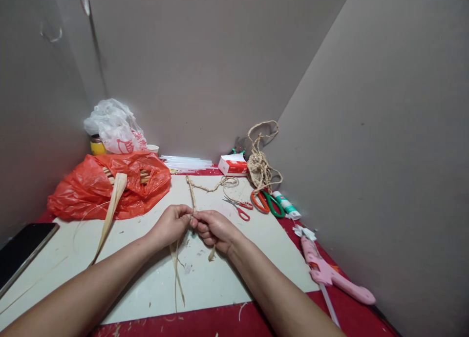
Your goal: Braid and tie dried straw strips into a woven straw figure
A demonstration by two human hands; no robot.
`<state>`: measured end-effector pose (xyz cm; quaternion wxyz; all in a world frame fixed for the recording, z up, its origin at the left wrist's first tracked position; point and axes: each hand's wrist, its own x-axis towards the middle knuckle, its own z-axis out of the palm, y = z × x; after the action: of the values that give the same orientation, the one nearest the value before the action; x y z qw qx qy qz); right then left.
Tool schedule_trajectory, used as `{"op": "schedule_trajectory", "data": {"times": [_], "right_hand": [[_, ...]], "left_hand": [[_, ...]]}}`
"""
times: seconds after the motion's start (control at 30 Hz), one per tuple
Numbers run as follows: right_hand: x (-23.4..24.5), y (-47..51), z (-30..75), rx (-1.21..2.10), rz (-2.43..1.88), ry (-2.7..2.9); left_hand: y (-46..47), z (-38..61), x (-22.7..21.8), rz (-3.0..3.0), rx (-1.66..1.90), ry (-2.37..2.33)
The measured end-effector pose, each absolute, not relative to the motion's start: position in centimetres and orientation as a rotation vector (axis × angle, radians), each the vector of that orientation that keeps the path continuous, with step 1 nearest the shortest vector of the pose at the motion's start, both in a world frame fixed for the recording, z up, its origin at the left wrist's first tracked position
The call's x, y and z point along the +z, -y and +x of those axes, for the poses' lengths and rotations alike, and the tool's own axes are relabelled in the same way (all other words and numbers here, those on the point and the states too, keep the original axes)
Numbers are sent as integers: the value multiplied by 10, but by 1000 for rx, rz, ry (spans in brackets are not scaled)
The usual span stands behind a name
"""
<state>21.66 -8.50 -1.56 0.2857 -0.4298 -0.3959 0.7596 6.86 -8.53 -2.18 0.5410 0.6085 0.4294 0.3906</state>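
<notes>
Between my hands, above the white board, is the working end of a braided straw cord (193, 198). My left hand (172, 224) pinches the cord, fingers pressed together. Right beside it, my right hand (214, 229) is closed on the same end, its fingers curled in. Loose straw strands (176, 273) hang below my left hand, and a short strand end (212, 253) pokes out under my right. Beyond the hands the cord runs away and bends right into a small coil (229, 181). The exact grip between the fingertips is hidden.
An orange-red plastic bag (84, 185) of straw lies left, a phone (22, 254) nearer. On the right are small red-handled scissors (243, 213), large shears (273, 205), a pile of straw rope (259, 166) and a pink glue gun (326, 273). Walls enclose the table.
</notes>
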Motion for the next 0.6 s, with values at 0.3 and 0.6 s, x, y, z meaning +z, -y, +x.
{"op": "schedule_trajectory", "data": {"times": [0.3, 0.6], "right_hand": [[-18, 91, 199, 1664, -1395, 1133], [-18, 90, 201, 1697, -1375, 1076]], "left_hand": [[87, 62, -13, 1854, 844, -1303], [101, 72, -14, 1768, 902, -1289]]}}
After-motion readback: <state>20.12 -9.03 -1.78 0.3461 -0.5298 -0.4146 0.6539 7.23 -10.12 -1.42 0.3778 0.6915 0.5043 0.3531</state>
